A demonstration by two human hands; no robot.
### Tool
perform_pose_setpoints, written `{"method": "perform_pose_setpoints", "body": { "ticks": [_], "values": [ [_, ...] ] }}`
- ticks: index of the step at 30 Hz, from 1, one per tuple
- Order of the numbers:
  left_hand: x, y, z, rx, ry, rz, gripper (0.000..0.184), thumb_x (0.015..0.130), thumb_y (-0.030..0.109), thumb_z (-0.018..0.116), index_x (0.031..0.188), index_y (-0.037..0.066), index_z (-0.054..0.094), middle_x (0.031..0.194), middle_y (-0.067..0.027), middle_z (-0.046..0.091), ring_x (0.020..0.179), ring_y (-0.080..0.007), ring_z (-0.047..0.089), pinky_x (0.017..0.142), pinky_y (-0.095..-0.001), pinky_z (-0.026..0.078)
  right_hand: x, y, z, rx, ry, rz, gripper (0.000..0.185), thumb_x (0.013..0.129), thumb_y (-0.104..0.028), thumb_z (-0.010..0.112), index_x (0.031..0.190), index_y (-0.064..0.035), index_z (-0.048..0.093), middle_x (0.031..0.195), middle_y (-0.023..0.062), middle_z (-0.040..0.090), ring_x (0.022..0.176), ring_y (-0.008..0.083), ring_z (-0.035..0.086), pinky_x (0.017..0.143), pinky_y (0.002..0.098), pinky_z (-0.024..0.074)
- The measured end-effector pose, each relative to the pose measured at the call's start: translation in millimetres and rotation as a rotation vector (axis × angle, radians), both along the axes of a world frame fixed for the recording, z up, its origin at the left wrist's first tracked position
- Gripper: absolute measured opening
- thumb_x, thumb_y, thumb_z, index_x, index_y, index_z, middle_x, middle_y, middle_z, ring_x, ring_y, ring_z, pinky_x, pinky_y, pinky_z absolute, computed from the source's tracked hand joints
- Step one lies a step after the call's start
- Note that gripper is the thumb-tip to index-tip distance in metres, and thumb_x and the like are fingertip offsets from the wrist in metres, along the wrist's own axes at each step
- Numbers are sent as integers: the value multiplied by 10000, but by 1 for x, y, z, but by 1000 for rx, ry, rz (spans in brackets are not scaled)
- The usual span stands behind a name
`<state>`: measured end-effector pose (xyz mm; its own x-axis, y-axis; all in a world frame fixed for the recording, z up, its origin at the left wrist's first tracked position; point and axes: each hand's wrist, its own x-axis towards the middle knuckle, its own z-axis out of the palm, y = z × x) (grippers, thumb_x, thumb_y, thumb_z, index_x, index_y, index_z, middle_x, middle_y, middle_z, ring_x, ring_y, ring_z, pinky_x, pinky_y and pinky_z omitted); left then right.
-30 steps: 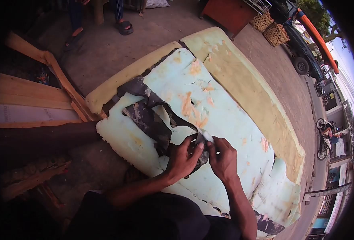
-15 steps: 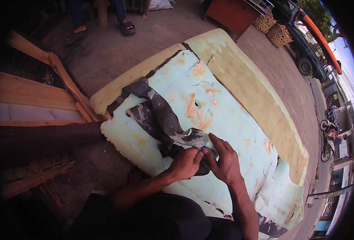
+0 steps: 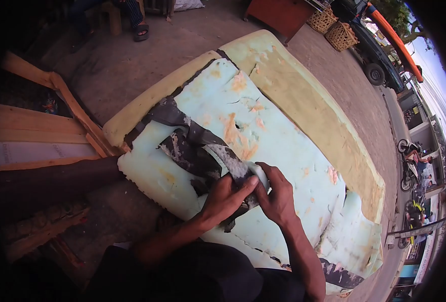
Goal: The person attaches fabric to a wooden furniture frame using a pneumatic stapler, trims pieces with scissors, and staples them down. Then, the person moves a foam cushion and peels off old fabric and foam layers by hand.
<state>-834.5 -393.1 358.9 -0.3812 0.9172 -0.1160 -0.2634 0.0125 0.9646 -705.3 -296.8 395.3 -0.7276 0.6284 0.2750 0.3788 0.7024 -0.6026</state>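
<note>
My left hand (image 3: 226, 198) is closed on a dark fabric strip (image 3: 223, 151), its thumb pressed on the strip's whitish, fuzzy-backed end. Close beside it, my right hand (image 3: 277, 194) is curled round a small pale piece (image 3: 261, 175) that looks like foam and touches the strip. Both hands are above a worn, pale blue-green foam slab (image 3: 288, 151) with orange stains, tears and a small hole. The strip runs back in loose folds to the slab's left side. Palms and some fingertips are hidden.
A yellowish foam border (image 3: 323, 121) lies along the slab's far side. Wooden boards (image 3: 36, 121) stand at left. Behind are a red cabinet (image 3: 278, 17), woven baskets (image 3: 341, 36) and a seated person's sandalled foot (image 3: 141, 32). A truck (image 3: 374, 65) and motorcycles (image 3: 409, 166) are at right.
My left hand has turned, and its thumb now lies over the strip. The strip's fuzzy side is lifted and more exposed. The view has shifted slightly.
</note>
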Motion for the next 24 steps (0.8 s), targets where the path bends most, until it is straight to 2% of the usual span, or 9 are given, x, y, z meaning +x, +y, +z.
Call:
{"method": "perform_pose_setpoints", "body": {
  "ticks": [1,4,8,15,16,17,19,20,24],
  "values": [
    [-2,-1,-7,-2,-3,0,389,1026,329,578,838,-5,640,692,26,559,682,-58,468,591,-301,401,-2,-2,2,-2,-3,0,339,933,-163,690,1228,-12,622,976,209,668,826,385,673,727,415,533],
    [2,-3,-13,-175,391,16,434,1026,329,560,830,-54,617,633,-230,570,572,-345,561,604,-439,447,-2,-1,-6,-320,45,-190,274,934,-142,674,1159,15,655,932,201,687,800,352,682,740,394,532],
    [18,-5,-14,136,604,202,352,1014,241,557,787,-19,625,597,-226,581,591,-455,589,594,-523,432,1,4,-6,-139,13,-267,223,965,-163,646,1085,25,663,822,203,679,707,306,677,681,371,519],
    [23,-3,-12,130,666,125,330,988,199,598,733,-11,595,568,-215,560,538,-416,574,528,-493,393,6,12,0,-347,56,-369,264,988,-209,628,1109,24,645,851,196,685,757,271,665,741,365,514],
    [22,-2,-15,115,588,155,364,995,224,610,716,-10,596,526,-172,531,464,-311,545,506,-433,387,7,10,0,-352,56,-372,264,988,-209,628,1109,24,645,851,196,685,757,271,665,741,365,514],
    [22,1,-14,112,591,151,364,995,224,610,716,-10,596,526,-172,531,464,-311,545,506,-433,387,7,8,0,-387,102,-297,285,980,-220,648,1136,18,641,889,182,684,798,251,658,766,358,511],
    [22,7,-10,142,108,200,427,1002,260,624,675,-11,585,487,-112,484,437,-169,464,480,-377,362,6,3,-1,-451,192,-140,339,965,-241,687,1190,6,632,964,153,684,882,212,643,814,343,506],
    [24,10,-24,174,124,240,443,1005,287,631,688,-19,584,496,-74,471,480,-96,396,471,-341,337,7,4,-4,-407,155,-106,332,950,-227,710,1171,12,644,1016,136,679,921,188,630,826,336,504],
    [14,-3,-18,63,391,110,373,1010,277,620,811,-39,608,547,-87,516,494,-118,410,480,-348,348,6,8,0,-667,178,-209,280,945,-199,713,1121,14,668,996,90,697,892,146,628,803,309,504]
  ]
}}
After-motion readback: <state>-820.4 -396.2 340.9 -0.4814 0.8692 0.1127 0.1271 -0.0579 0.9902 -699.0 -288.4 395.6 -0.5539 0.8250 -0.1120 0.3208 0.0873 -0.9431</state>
